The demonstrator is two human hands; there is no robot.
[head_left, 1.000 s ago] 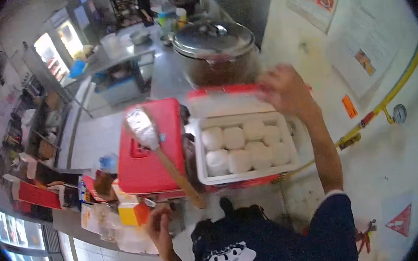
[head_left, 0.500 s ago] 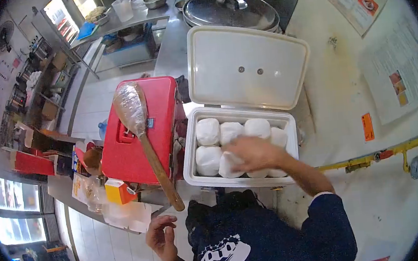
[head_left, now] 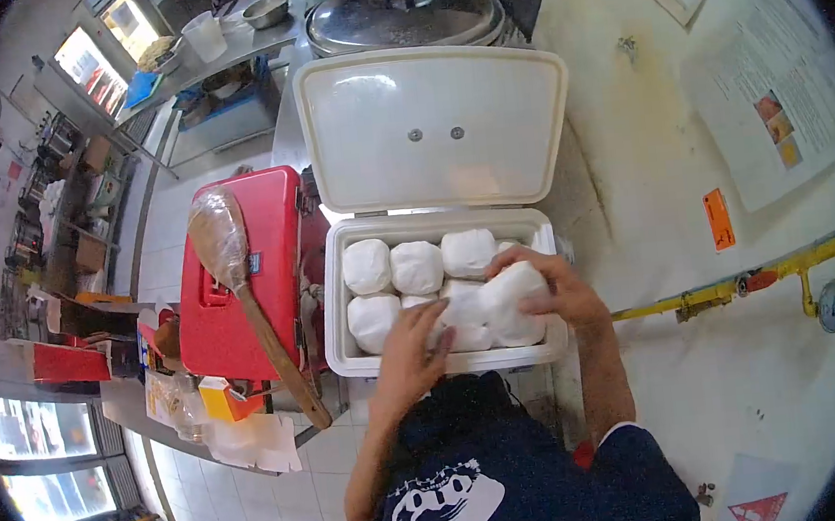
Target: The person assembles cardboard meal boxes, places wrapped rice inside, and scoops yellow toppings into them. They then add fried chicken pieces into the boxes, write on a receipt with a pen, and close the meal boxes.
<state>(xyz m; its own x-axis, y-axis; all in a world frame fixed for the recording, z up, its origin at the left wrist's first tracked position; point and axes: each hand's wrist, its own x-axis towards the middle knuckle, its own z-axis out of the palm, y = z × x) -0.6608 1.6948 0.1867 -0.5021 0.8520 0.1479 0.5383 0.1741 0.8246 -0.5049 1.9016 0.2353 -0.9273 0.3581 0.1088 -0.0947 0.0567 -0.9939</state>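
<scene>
A white box [head_left: 338, 353] holds several rounded white bundles [head_left: 367, 266] in rows; they look soft, and I cannot tell what they are made of. My right hand [head_left: 564, 297] grips one white bundle [head_left: 515, 309] at the box's right side, tilted above the others, with fingers over its top and the thumb on its side. Over the front row, my left hand [head_left: 412, 353] has its fingers and thumb apart, at a bundle it partly hides. The box's white lid [head_left: 432, 98] stands raised behind it.
To the left, a large wooden paddle [head_left: 261, 321], its blade wrapped in plastic, lies across a red box [head_left: 272, 209]. Behind the lid is a big lidded metal pot [head_left: 404, 16]. A yellow pipe [head_left: 693, 304] with a gauge [head_left: 832, 305] runs along the right wall.
My left hand has come up from below the paddle handle to the box. My right hand has shifted right and now holds a bundle raised and tilted. The view has turned slightly.
</scene>
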